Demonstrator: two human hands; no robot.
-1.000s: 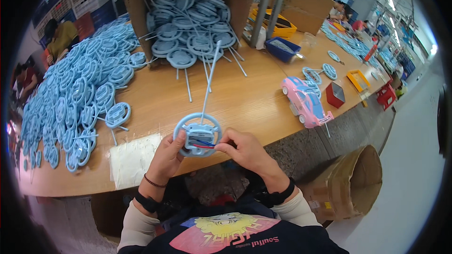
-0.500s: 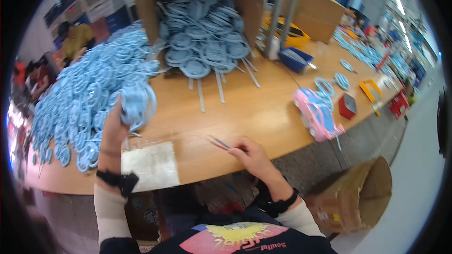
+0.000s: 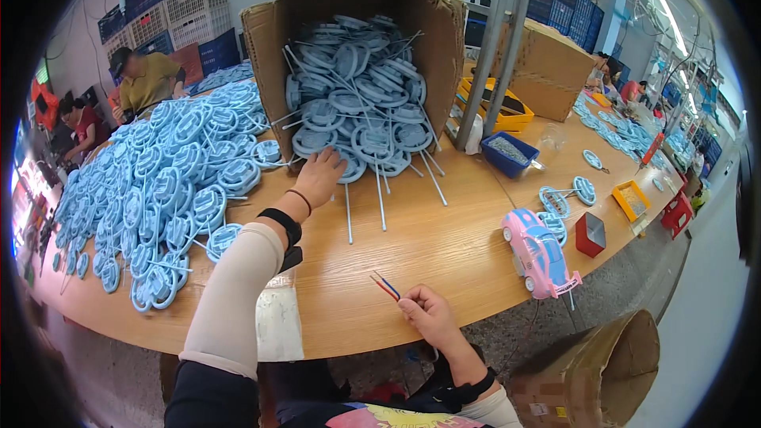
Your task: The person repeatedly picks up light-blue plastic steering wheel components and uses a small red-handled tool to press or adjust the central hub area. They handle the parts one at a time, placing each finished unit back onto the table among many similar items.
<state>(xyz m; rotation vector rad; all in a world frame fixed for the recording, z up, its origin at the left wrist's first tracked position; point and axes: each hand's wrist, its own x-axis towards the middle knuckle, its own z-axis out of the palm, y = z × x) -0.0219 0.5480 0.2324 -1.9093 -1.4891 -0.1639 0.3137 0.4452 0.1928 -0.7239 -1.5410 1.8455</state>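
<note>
Light blue plastic oval pieces with long thin stems [image 3: 349, 103] fill a cardboard box [image 3: 265, 55] lying on its side, some spilling from its mouth. At the lower left of that mouth is my left hand [image 3: 319, 177], its fingers spread over the nearest pieces. Whether it touches one firmly I cannot make out. My right hand [image 3: 430, 317] is low over the table's near edge, thumb and fingers pinching a thin two-pronged item [image 3: 386, 286], one prong red and one blue, with the tips apart. A large heap of similar blue pieces [image 3: 170, 166] lies to the left.
On the right stand a pink toy car [image 3: 539, 254], a red box [image 3: 590, 235], a yellow tray [image 3: 631, 200] and a dark blue bin [image 3: 510, 154]. Metal posts [image 3: 495, 55] rise behind. A white sheet [image 3: 279, 321] lies under my left forearm; a large carton [image 3: 587, 372] stands below right.
My left hand has let go of a blue piece by the left heap and moved right and forward to the box mouth. My right hand keeps the two-pronged item, nearly in place.
</note>
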